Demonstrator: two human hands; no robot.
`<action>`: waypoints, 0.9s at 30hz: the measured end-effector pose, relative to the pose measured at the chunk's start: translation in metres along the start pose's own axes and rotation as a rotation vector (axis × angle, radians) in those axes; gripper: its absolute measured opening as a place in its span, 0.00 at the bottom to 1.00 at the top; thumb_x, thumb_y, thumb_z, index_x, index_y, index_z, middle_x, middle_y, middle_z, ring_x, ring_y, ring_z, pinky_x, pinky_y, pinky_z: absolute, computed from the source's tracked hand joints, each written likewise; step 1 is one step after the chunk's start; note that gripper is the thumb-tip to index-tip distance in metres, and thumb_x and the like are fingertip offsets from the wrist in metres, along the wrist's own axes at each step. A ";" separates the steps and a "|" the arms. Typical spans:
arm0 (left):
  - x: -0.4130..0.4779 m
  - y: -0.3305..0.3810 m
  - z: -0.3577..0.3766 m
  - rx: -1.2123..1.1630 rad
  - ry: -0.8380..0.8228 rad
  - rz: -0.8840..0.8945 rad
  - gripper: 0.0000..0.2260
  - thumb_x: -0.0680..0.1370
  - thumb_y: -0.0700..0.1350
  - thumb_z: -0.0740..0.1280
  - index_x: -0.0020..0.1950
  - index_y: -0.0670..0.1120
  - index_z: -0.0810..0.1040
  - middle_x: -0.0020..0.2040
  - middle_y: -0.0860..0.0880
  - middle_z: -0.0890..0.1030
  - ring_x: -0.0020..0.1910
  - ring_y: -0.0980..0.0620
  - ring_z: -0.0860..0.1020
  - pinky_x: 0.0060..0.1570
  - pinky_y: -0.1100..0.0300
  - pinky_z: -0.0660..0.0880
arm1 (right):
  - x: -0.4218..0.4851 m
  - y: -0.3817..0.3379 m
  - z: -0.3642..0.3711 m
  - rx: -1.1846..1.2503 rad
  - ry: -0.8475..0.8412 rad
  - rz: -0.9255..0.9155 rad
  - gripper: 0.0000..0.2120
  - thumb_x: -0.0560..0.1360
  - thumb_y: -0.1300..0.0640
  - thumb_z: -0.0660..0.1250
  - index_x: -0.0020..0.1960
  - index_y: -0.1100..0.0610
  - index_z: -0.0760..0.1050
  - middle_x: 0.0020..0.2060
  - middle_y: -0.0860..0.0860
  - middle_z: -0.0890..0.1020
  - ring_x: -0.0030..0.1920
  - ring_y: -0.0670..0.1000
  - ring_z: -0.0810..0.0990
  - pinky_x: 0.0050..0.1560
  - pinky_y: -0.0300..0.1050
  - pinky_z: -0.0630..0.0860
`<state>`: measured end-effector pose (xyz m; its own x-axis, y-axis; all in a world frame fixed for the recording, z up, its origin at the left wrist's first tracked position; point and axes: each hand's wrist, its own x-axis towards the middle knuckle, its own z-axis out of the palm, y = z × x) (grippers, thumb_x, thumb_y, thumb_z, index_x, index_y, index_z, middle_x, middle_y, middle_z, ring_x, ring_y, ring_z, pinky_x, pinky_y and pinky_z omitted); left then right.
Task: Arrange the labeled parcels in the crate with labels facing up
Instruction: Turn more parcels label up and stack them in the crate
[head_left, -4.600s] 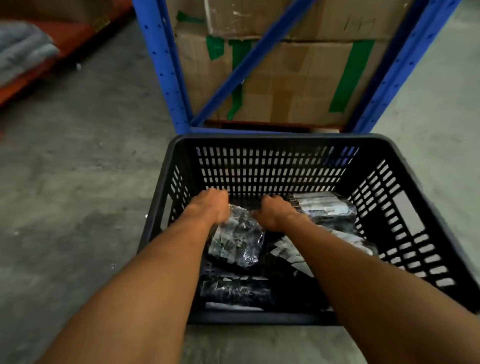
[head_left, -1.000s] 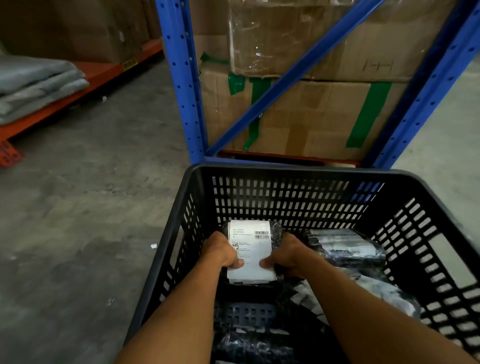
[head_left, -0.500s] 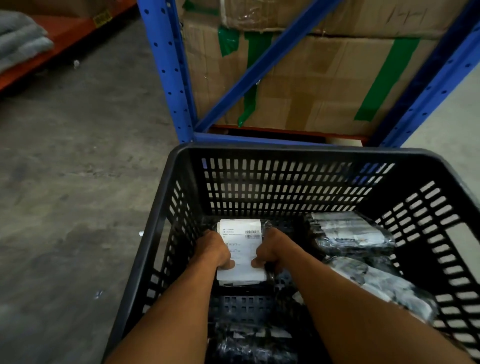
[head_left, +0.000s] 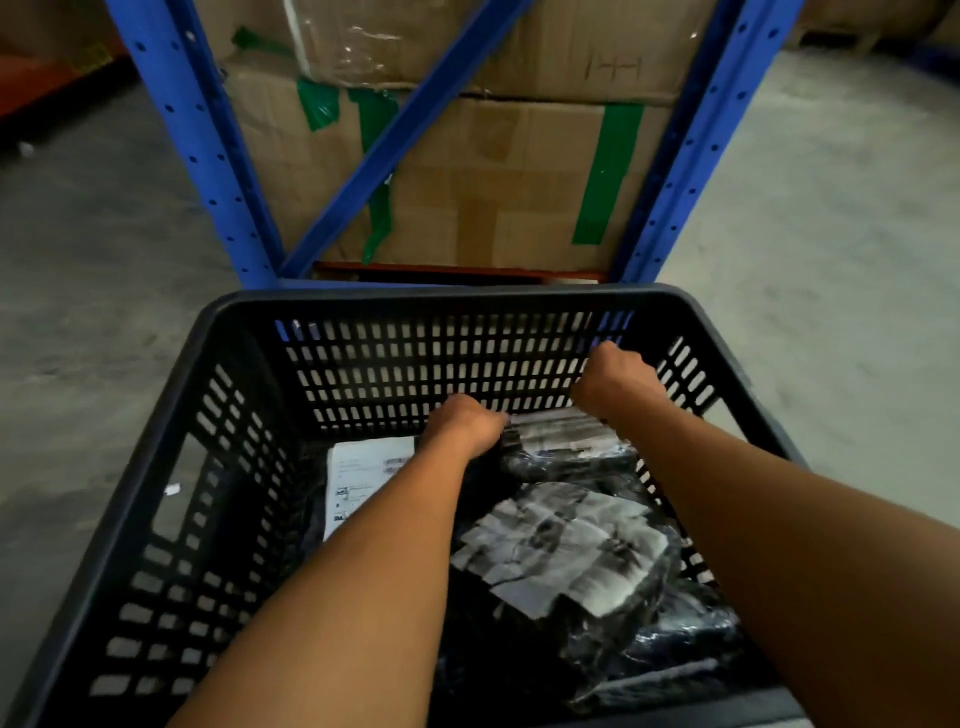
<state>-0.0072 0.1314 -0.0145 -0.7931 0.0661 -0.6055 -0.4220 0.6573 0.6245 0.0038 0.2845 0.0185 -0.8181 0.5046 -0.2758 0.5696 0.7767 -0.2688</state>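
On the concrete floor (head_left: 104, 322) before a blue rack (head_left: 202, 135) stacked with taped cardboard boxes (head_left: 493, 197) stood a black slotted crate (head_left: 218, 332), and both bare forearms reached down into it. The left hand (head_left: 462, 423) was curled over the left end of a dark plastic-wrapped parcel (head_left: 566, 441) lying against the far wall, its fingers hidden behind the knuckles, so I could not tell whether they gripped the wrap or merely touched it. The right hand (head_left: 615, 379) hung above the right end of the same parcel, near the crate's far right corner, closed loosely like a fist; whether it held anything could not be told. To the left of that parcel, on the crate bottom, lay another parcel with its white label (head_left: 363, 473) turned up, partly covered by the left forearm. Nearer the person, between the two arms, a larger parcel (head_left: 566, 551) rested tilted, its wrap showing a patchwork of pale printed squares. More dark wrapped parcels (head_left: 670, 649) lay low at the near right, blurred.
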 end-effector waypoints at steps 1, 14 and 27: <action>-0.004 0.005 0.011 -0.033 -0.059 -0.005 0.27 0.79 0.54 0.65 0.73 0.41 0.67 0.71 0.39 0.71 0.67 0.37 0.72 0.66 0.44 0.71 | 0.002 0.013 0.004 -0.027 -0.036 0.020 0.20 0.74 0.54 0.67 0.65 0.58 0.75 0.57 0.60 0.80 0.57 0.62 0.80 0.58 0.53 0.78; 0.007 0.023 0.029 -0.327 -0.041 -0.166 0.12 0.74 0.51 0.72 0.50 0.45 0.78 0.50 0.43 0.81 0.49 0.45 0.81 0.52 0.50 0.80 | 0.010 0.036 0.002 0.406 -0.343 0.264 0.20 0.80 0.47 0.62 0.59 0.64 0.73 0.43 0.61 0.80 0.33 0.58 0.80 0.27 0.48 0.77; -0.046 -0.015 -0.090 -0.469 -0.183 -0.296 0.12 0.70 0.46 0.73 0.48 0.42 0.77 0.44 0.43 0.80 0.44 0.47 0.76 0.42 0.54 0.73 | -0.037 -0.025 -0.007 0.625 -0.671 0.246 0.18 0.76 0.41 0.62 0.46 0.57 0.73 0.37 0.54 0.78 0.36 0.53 0.77 0.38 0.45 0.79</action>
<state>-0.0042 0.0510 0.0484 -0.5402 0.0866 -0.8371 -0.7968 0.2676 0.5418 0.0195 0.2491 0.0422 -0.5644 0.1546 -0.8109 0.8180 0.2364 -0.5243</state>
